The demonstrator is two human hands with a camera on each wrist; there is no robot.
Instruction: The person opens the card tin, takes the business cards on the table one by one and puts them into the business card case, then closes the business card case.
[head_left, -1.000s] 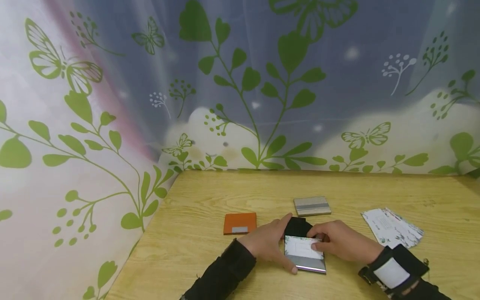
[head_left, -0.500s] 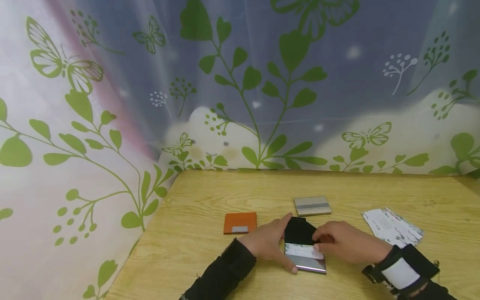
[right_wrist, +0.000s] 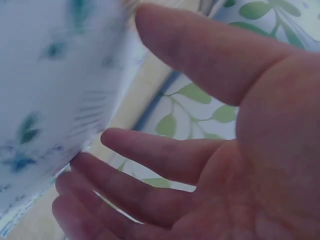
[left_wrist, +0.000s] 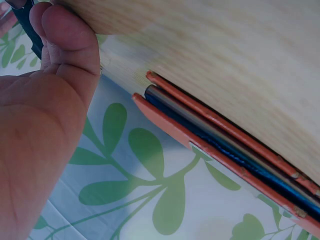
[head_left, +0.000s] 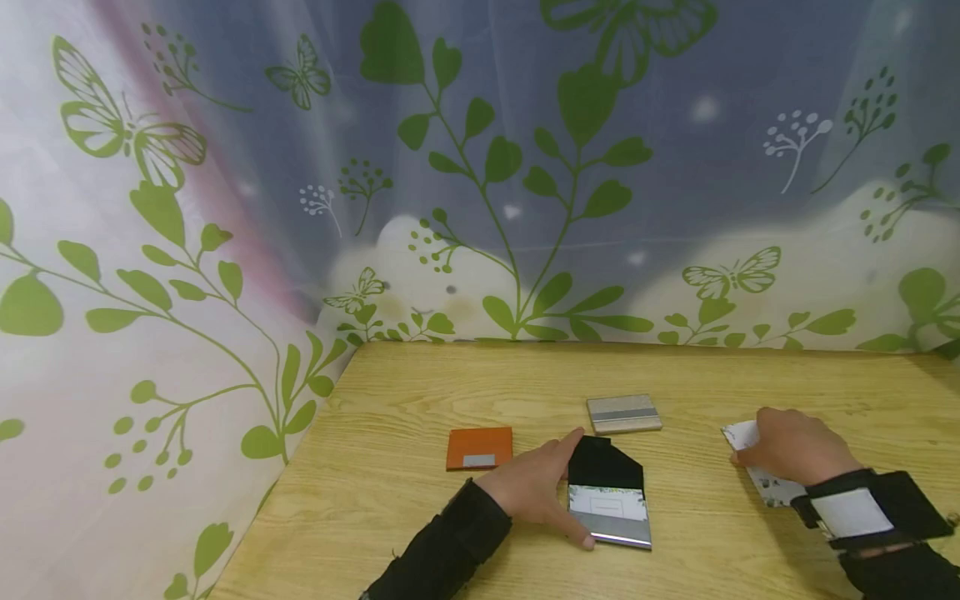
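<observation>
In the head view a black-flapped card case (head_left: 609, 533) lies with its flap back, a printed white card (head_left: 606, 502) sitting in its metal pocket. My left hand (head_left: 536, 487) holds the case at its left side, the thumb at the lower edge and the forefinger up by the black flap. Over at the right, my right hand (head_left: 798, 446) is over a small pile of white cards (head_left: 776, 490) with leafy print. In the right wrist view its fingers are apart and loosely bent, fingertips right at the edge of the cards (right_wrist: 55, 100).
An orange card case (head_left: 480, 448) with a silver plate lies left of my left hand; its layered edge (left_wrist: 220, 145) shows in the left wrist view. A beige case (head_left: 624, 413) with a grey band lies behind the black one. Leaf-patterned curtains (head_left: 480, 167) border the wooden table (head_left: 405, 383).
My right hand has let go of the card in the case and moved right to the loose cards. That card sits lower in the pocket. My left hand stays put.
</observation>
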